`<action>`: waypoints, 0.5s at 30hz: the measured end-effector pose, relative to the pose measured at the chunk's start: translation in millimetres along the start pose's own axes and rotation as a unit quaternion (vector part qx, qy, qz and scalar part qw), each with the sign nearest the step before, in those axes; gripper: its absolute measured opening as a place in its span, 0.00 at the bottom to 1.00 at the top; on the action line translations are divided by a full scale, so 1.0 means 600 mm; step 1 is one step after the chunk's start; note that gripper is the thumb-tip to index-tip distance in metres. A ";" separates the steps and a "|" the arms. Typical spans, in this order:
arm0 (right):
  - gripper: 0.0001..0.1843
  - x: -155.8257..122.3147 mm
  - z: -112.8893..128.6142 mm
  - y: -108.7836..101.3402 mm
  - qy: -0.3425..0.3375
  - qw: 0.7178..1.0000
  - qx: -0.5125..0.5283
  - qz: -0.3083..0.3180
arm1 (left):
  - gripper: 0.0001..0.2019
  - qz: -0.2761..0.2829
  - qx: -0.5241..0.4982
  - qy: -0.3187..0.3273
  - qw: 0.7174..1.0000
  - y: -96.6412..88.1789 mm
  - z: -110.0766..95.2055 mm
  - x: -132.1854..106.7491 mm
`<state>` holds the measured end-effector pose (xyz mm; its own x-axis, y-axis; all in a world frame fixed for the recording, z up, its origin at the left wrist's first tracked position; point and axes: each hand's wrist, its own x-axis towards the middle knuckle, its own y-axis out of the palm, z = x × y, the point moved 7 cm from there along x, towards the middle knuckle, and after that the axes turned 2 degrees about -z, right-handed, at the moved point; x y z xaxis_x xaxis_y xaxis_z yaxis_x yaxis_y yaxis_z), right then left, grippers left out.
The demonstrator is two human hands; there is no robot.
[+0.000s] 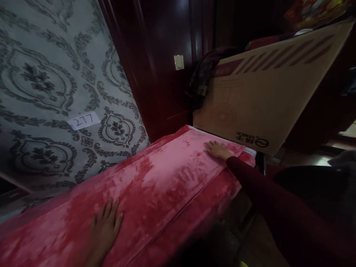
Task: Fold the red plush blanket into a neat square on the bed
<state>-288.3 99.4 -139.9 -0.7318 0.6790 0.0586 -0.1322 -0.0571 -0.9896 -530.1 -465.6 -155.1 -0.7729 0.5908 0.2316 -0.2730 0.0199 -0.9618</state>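
A long red and pink plush blanket (164, 174) lies spread over a narrow raised surface, running from the lower left towards the box. Its pile shows lighter and darker patches, with hand-shaped marks near the middle. My left hand (107, 222) rests flat on the near left part, fingers spread. Towards the far right end, my right hand (217, 150) lies on the blanket with its fingers stretched out, the dark red sleeve reaching in from the right. Neither hand holds anything. A fold or seam runs along the blanket's front side.
A large cardboard box (258, 92) stands upright beyond the blanket's far end, dark cloth (201, 74) hanging at its left. Patterned wallpaper (50, 74) bearing a paper label (84, 121) marked 277 lines the left. A dark red wooden panel (155, 44) stands behind.
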 end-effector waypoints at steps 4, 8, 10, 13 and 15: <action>0.35 0.047 0.058 0.011 -0.039 0.999 0.017 -0.018 | 0.31 -0.008 -0.008 -0.001 1.000 0.009 0.010 -0.001; 0.35 0.066 0.070 0.045 -0.042 0.999 0.027 -0.022 | 0.33 -0.016 -0.022 0.004 1.000 0.026 0.023 -0.001; 0.35 0.069 0.063 0.058 -0.036 0.999 0.029 -0.028 | 0.33 -0.025 -0.029 0.007 0.999 0.033 0.029 -0.002; 0.35 0.069 0.057 0.066 -0.035 0.998 0.032 -0.041 | 0.33 -0.026 -0.041 0.009 0.999 0.040 0.033 -0.002; 0.34 0.067 0.056 0.066 -0.036 0.998 0.034 -0.043 | 0.33 -0.023 -0.046 0.007 0.999 0.040 0.032 -0.003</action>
<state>-345.6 99.7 -172.5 -0.7617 0.6294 0.1539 -0.2388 -0.0519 -0.9697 -546.4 -481.3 -176.0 -0.7521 0.5995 0.2737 -0.2532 0.1205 -0.9599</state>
